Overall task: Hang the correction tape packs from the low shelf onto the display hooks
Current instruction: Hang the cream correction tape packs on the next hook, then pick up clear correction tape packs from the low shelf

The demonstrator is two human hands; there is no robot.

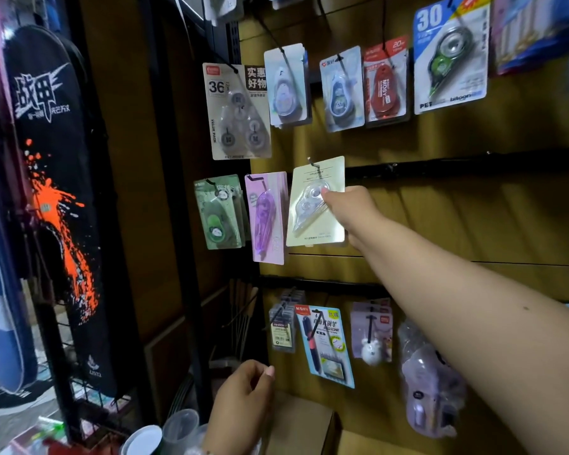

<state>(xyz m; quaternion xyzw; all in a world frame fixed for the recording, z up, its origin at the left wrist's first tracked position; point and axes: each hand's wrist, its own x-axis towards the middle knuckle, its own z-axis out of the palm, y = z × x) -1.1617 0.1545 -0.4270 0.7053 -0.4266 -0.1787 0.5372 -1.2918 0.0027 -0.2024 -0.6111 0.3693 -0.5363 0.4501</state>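
Observation:
My right hand reaches up to the middle row and holds a pale yellow correction tape pack by its right side, thumb on the clear blister. The pack's hole sits on a display hook. Left of it hang a purple pack and a green pack on their own hooks. My left hand hovers low near the bottom shelf, fingers loosely curled, holding nothing. The low shelf's contents are mostly hidden behind it.
The top row carries more packs, among them a "36" value pack, a red pack and a blue "30" pack. A pen pack hangs on the bottom row. A cardboard box and cups lie below. Black racket bag at left.

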